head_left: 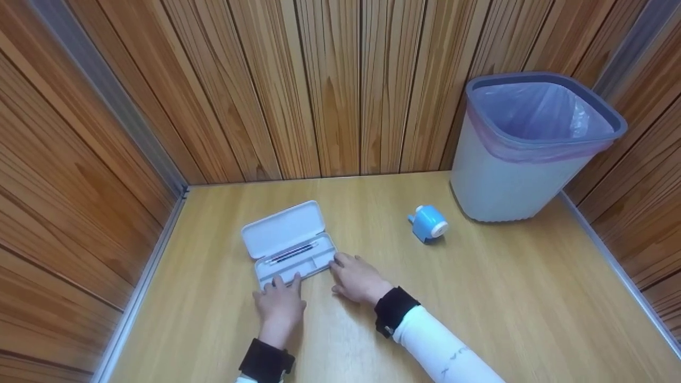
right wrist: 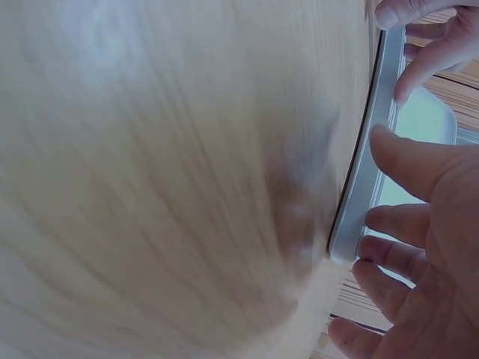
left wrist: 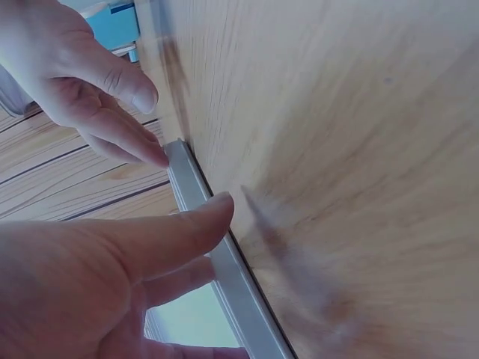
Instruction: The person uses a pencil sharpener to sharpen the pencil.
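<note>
An opened white pencil case (head_left: pixel 284 229) lies on the table, its lid folded back toward the far wall. Slim dark-and-white pens (head_left: pixel 291 253) lie side by side in its long compartment. At the near edge, my left hand (head_left: pixel 280 306) touches the case with its fingertips over the rim; the left wrist view has its thumb (left wrist: pixel 213 217) along the front side. My right hand (head_left: pixel 357 276) is at the case's right end, fingertips right at the corner. In the right wrist view its fingers (right wrist: pixel 397 224) are spread and slightly bent beside the case's side wall (right wrist: pixel 367 168).
A small blue object with white round ends (head_left: pixel 429 223) stands on the table to the right. Behind it, a white waste bin (head_left: pixel 500 186) with a grey rim and a bag liner stands in the back right corner. Wood-panelled walls (head_left: pixel 330 90) enclose the table's back and sides.
</note>
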Demonstrator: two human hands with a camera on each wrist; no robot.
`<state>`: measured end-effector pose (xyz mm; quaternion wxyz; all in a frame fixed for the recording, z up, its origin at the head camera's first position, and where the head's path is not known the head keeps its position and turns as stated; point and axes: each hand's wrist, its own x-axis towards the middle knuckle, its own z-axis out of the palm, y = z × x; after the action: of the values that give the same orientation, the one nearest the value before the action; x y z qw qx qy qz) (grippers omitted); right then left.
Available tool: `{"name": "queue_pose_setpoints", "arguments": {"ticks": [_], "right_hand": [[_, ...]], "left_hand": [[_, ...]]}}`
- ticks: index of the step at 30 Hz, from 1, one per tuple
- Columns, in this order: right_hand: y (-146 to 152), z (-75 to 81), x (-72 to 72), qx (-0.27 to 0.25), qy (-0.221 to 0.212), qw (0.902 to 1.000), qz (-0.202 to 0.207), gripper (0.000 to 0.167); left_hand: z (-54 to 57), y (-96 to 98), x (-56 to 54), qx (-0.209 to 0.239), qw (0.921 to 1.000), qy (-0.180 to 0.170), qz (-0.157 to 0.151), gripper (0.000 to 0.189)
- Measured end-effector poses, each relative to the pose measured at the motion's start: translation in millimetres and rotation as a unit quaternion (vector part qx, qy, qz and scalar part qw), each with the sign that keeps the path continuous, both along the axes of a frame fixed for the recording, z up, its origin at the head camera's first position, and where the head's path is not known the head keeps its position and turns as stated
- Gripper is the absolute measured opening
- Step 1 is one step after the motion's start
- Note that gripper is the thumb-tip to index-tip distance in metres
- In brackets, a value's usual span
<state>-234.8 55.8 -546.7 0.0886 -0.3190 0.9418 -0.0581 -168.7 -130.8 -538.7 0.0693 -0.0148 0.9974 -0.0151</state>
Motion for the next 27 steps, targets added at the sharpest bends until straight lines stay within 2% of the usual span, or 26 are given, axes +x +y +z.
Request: {"name": "queue_pose_setpoints", "arguments": {"ticks": [5,11,27], "right_hand": [[-0.6,0.3,5.2,-0.009,0.001,1.0,0.0,0.062],[1.8,2.7,10.2,-0.005,0.017,0.9998,0.008,0.06],[3.0,7.1,19.5,0.01,0.007,0.9999,-0.004,0.06]], "left_hand": [[0.3,-2.3,1.3,0.01,0.9999,-0.007,0.0,0.064],[0.7,-3.3,2.9,0.031,0.9995,0.005,-0.008,0.063],[-3.8,-16.7,-5.9,0.137,0.9894,0.017,-0.045,0.059]]}}
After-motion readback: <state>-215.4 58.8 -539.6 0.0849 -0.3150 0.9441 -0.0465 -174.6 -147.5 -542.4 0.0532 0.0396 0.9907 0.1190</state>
